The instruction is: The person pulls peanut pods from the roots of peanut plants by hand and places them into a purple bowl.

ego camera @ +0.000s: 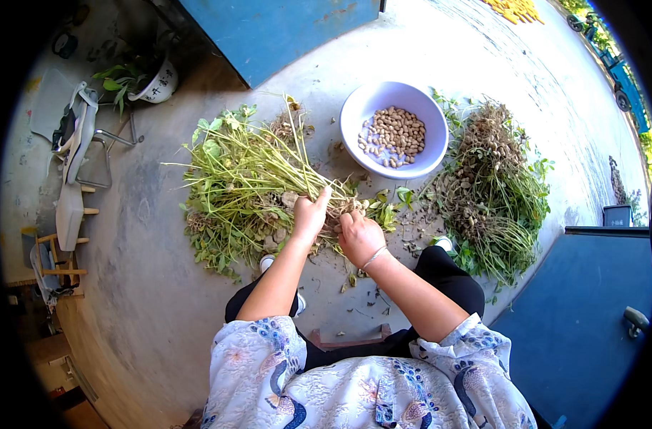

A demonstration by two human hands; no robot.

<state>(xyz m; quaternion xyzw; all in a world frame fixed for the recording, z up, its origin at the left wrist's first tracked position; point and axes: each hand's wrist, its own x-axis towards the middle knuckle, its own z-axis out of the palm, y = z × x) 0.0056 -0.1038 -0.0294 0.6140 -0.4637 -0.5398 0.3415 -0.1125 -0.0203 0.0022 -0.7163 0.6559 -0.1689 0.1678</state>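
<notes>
My left hand grips a bundle of peanut plant stems just above the roots. At the root end, my right hand has its fingers curled closed around the roots and pods; what exactly lies between the fingertips is hidden. Beyond my hands stands a pale lavender plastic basin with loose peanuts in their shells in its bottom. A heap of leafy peanut plants lies under and left of the bundle. To the right is another heap of peanut plants, its roots and pods showing.
Blue metal doors stand at the upper left and lower right. Chairs and a white flowerpot line the left side. Leaf scraps and soil litter the concrete floor. Yellow corn cobs lie far off, near a blue vehicle.
</notes>
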